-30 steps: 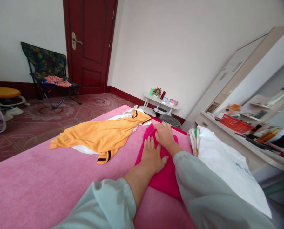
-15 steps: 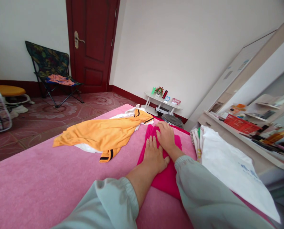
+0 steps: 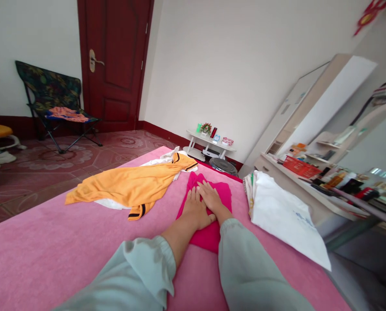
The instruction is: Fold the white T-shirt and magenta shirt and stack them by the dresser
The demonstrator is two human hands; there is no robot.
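A bright magenta folded garment (image 3: 207, 238) lies on the pink bed cover (image 3: 115, 255). My left hand (image 3: 196, 211) rests flat on it with fingers stretched forward. Just right of that, my right hand (image 3: 210, 198) also presses down flat, its fingertips close to those of the left. Both hands hide part of the cloth. Left of them, a yellow shirt (image 3: 124, 183) with black-striped cuffs is spread over a white garment (image 3: 113, 204). To the right sits a stack of folded clothes with a white one (image 3: 280, 211) on top.
A dressing table with a red basket (image 3: 299, 166) and several bottles stands at the right. Beyond the bed are a low white shelf (image 3: 209, 140) and a round dark object (image 3: 223, 166). A folding chair (image 3: 53, 95) stands before the red door (image 3: 117, 69).
The view has turned to the right, so the room appears shifted left. My right hand has slid slightly toward my left hand on the magenta garment. Both hands stay flat.
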